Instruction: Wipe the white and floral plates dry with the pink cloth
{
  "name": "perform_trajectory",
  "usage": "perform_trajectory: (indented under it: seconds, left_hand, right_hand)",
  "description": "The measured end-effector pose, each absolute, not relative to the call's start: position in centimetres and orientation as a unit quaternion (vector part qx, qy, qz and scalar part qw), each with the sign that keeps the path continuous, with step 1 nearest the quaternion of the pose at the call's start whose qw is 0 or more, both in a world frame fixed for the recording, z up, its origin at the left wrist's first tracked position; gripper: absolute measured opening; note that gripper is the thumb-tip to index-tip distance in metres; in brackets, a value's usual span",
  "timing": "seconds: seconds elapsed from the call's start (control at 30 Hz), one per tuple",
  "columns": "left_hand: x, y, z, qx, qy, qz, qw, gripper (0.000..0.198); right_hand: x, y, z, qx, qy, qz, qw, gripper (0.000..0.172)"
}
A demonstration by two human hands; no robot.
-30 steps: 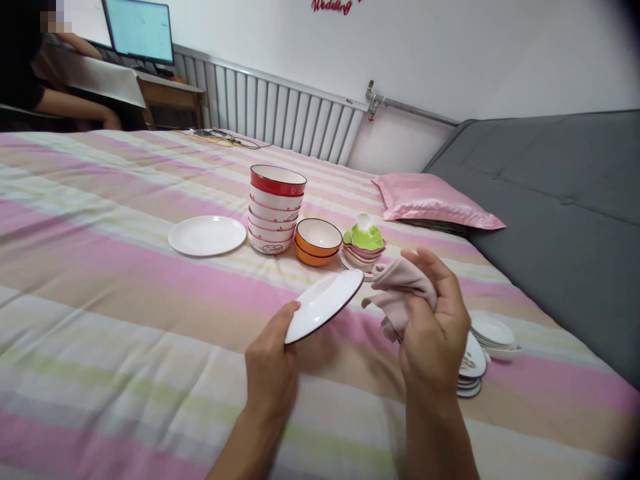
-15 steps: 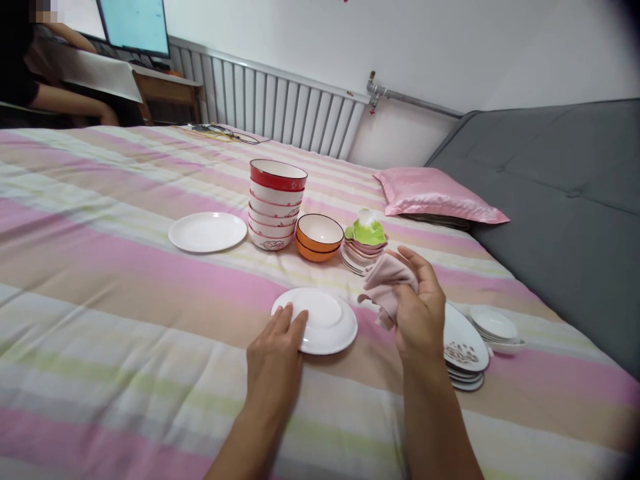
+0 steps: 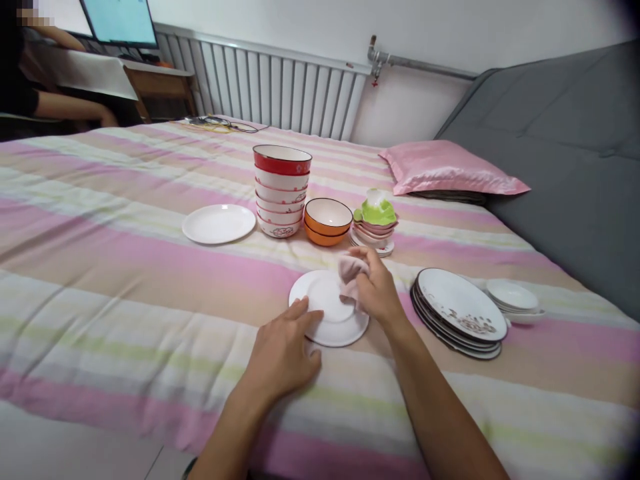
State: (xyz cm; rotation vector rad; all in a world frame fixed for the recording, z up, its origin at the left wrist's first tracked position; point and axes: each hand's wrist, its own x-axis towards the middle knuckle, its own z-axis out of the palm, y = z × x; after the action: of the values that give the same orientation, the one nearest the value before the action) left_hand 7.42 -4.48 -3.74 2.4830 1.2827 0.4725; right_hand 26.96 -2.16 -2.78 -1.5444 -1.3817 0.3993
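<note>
Striped bedding (image 3: 150,327) covers a bed before a wall radiator (image 3: 265,83), with a pink pillow (image 3: 455,167) toward the grey headboard (image 3: 560,127). A round white plate (image 3: 327,300) lies on the bedding directly in front of the person, apparently face down, as a raised ring shows at its centre. The left hand (image 3: 285,347) is spread, its fingertips resting on the near left part of the plate; its grip is not closed on anything. The right hand (image 3: 377,290) has its grip closed around a pinkish cloth (image 3: 351,270) at the plate's right side; whether the cloth presses on the plate cannot be told. Nearby, a stack of patterned plates (image 3: 460,303) stands to the right, and tall stacked bowls (image 3: 281,193) stand beyond. The step in hand is judged to be wiping the plate's underside. The next move seems to call for light steadying by the left hand and an even pass of cloth toward the rim, since soft bedding may let the plate tip.
</note>
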Motion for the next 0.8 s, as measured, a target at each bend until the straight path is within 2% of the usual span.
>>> perform_trajectory:
  seconds: [0.1, 0.17, 0.27, 0.37, 0.47, 0.7, 0.8]
  left_hand:
    - [6.9, -4.1, -3.8, 0.836, 0.468, 0.216, 0.190, 0.040]
    - [6.9, -3.8, -4.2, 0.805, 0.507, 0.256, 0.174, 0.036]
    - [7.2, -3.5, -5.2, 0.798, 0.516, 0.283, 0.127, 0.048]
    - [7.7, -3.6, -6.0, 0.828, 0.497, 0.241, 0.097, 0.067]
    - [8.1, -3.9, -6.3, 0.842, 0.489, 0.209, 0.083, 0.076]
    - [8.2, -4.4, -6.3, 0.844, 0.492, 0.204, 0.066, 0.072]
    - [7.9, -4.5, -6.3, 0.850, 0.485, 0.194, 0.069, 0.077]
  right_hand:
    - [25.3, -2.2, -3.8, -0.655, -0.657, 0.095, 0.360, 0.043]
    - [24.3, -2.5, -4.4, -0.640, -0.715, 0.068, 0.273, 0.034]
    - [23.4, -2.9, -5.0, -0.637, -0.741, 0.036, 0.209, 0.037]
    - [23.3, -3.2, -5.5, -0.642, -0.738, 0.022, 0.206, 0.040]
    - [23.5, -3.6, -5.9, -0.617, -0.754, 0.015, 0.226, 0.040]
    - [23.1, -6.2, -5.7, -0.543, -0.788, 0.055, 0.284, 0.038]
    - [23.7, -7.5, -5.6, -0.549, -0.785, 0.060, 0.280, 0.036]
